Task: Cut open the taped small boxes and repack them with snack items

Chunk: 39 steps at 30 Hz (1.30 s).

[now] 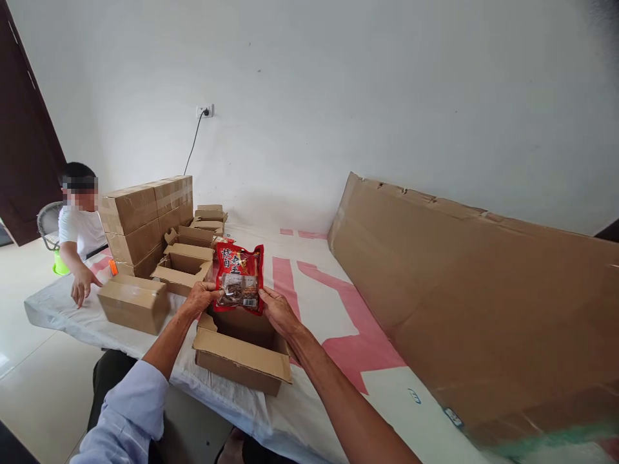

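Observation:
A red printed food packet with a see-through window and a barcode is held upright between my two hands. My left hand pinches its lower left edge, and my right hand grips the lower right edge. Just beneath the packet stands an open cardboard box, its near flap folded outward. The packet covers part of the box's far side, and the bottom of the box cannot be made out.
More open boxes line the table beyond. To the left are stacked closed boxes and a single taped box. A person reaches a hand onto the table's left end. A large cardboard sheet leans along the right.

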### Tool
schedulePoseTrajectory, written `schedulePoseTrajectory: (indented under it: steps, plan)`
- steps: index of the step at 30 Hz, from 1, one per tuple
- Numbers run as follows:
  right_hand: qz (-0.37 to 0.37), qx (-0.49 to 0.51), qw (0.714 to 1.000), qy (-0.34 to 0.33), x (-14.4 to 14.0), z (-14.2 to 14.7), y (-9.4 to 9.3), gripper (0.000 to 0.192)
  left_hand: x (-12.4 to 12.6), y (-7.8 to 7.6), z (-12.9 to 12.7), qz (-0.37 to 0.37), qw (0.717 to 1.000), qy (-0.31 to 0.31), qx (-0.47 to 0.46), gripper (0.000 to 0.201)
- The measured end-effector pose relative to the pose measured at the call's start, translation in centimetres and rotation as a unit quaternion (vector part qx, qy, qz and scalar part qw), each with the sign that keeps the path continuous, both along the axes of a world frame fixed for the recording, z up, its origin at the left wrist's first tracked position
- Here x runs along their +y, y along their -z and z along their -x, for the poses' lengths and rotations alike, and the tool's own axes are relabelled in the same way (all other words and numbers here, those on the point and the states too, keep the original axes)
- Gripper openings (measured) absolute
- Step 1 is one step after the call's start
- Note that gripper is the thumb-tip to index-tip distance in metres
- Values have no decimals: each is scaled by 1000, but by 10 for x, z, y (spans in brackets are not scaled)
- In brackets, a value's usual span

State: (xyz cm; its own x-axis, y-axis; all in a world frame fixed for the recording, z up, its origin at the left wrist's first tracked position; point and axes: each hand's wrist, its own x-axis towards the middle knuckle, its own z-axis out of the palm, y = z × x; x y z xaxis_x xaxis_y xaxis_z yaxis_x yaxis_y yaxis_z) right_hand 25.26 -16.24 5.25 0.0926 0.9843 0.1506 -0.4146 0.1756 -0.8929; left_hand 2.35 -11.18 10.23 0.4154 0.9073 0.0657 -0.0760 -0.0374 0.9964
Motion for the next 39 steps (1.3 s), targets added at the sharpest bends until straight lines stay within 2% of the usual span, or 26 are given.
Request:
schedulePoseTrajectory:
  steps: [11,14,16,17,18,21,22,24,28,33,37,39]
  plan:
    - [-6,3,1000,23,1,4,1,50,-9,-5,-3,-50,997,3,51,51]
    - [-5,5,999,44,1,4,4,52,-11,-13,2,-79,993,-3,82,45]
    - [-5,12,998,62,0,4,6,54,-12,-21,13,-129,983,-28,131,35]
    - [-5,15,997,71,-1,4,7,54,-13,-25,20,-171,966,-50,189,31]
    - [-6,19,997,80,-2,4,8,55,-15,-28,28,-219,935,-72,268,28]
    - [-7,29,995,99,-5,6,10,55,-23,-30,53,-338,792,-93,499,26]
    - [-6,30,994,101,-7,8,10,55,-26,-28,61,-356,763,-81,533,25]
    - [-3,30,995,100,-10,12,11,54,-34,-22,74,-385,740,-52,550,24]
    - [2,27,996,85,-20,22,13,52,-48,-16,98,-417,740,-16,527,22]
    - [13,35,997,67,-32,32,15,55,-57,-28,119,-424,737,29,526,21]
    - [11,50,995,81,-34,27,8,52,-70,-42,100,-424,759,36,492,31]
    - [-1,47,992,113,-30,17,1,50,-82,-43,80,-437,772,83,453,43]
